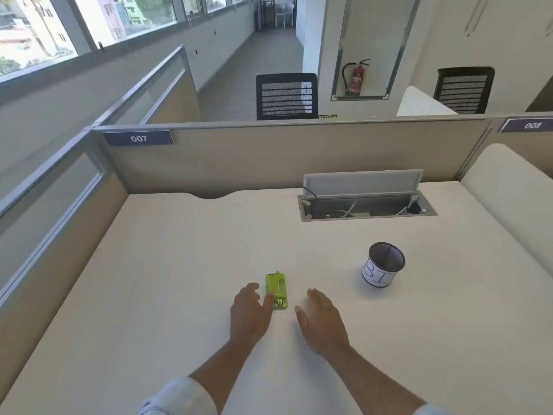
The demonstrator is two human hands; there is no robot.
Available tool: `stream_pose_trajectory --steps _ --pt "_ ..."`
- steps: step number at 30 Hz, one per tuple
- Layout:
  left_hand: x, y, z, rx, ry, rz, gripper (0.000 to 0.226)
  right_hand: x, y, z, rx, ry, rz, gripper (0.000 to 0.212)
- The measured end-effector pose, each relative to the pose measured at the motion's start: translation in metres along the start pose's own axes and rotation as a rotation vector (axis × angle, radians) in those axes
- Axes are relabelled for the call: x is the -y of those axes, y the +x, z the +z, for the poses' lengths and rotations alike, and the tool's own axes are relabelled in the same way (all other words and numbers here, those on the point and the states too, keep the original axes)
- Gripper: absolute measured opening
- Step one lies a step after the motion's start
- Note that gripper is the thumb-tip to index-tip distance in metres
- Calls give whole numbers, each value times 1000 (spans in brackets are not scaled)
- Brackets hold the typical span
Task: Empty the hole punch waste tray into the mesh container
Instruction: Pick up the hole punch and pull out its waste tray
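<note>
I am reaching for the green hole punch (pixel 276 291) lying on the counter (pixel 179 265) in the middle of the frame. My left hand (pixel 250 310) is touching its side; my right hand (pixel 321 320) is open, holding nothing. It looks small, light and hard, so I should pinch its long sides. The mesh cup (pixel 383 265) is standing to the right.

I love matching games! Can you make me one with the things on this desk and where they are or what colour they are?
Things:
1. hole punch
2. mesh container
3. left hand
4. right hand

Clues:
A. open, not touching anything green
B. bright green
C. has a white paper label
D. thumb resting on the green thing

Pairs: 1-B, 2-C, 3-D, 4-A
</note>
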State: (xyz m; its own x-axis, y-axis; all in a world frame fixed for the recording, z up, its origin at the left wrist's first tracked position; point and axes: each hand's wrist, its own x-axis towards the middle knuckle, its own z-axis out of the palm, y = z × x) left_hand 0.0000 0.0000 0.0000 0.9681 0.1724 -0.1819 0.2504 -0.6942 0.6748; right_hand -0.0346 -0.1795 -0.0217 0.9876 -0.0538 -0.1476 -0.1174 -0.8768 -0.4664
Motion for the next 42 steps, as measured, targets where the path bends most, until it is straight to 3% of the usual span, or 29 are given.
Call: stream_pose_trajectory --steps 2,7,12,18,21,24,26,29,31,34,42 --pt "-7 11 -1 15 -186 -100 47 2 2 1 41 25 26 70" --pt "-23 31 2 80 -285 -240 41 2 3 1 112 1 39 68" --pt "-19 44 13 140 -327 -293 9 -2 2 2 113 32 33 66" --pt "-20 49 16 151 -372 -333 20 -5 -2 7 121 160 61 67" --pt "-27 41 11 179 -423 -327 14 1 1 -3 56 395 161 60" --pt "-35 25 5 237 -453 -294 10 7 3 -16 -11 686 281 30" --pt "-40 11 0 270 -475 -266 10 13 2 -27 28 978 383 24" --pt "-53 -12 -8 307 -485 -216 12 22 -5 -37 128 1399 502 30" --pt "-60 -26 -13 322 -474 -182 13 24 -9 -42 190 1581 537 50" --pt "-68 -45 -18 350 -467 -141 11 25 -14 -50 246 1717 561 65" --pt "-76 -77 -26 385 -461 -70 16 19 -37 -56 314 1780 519 57"
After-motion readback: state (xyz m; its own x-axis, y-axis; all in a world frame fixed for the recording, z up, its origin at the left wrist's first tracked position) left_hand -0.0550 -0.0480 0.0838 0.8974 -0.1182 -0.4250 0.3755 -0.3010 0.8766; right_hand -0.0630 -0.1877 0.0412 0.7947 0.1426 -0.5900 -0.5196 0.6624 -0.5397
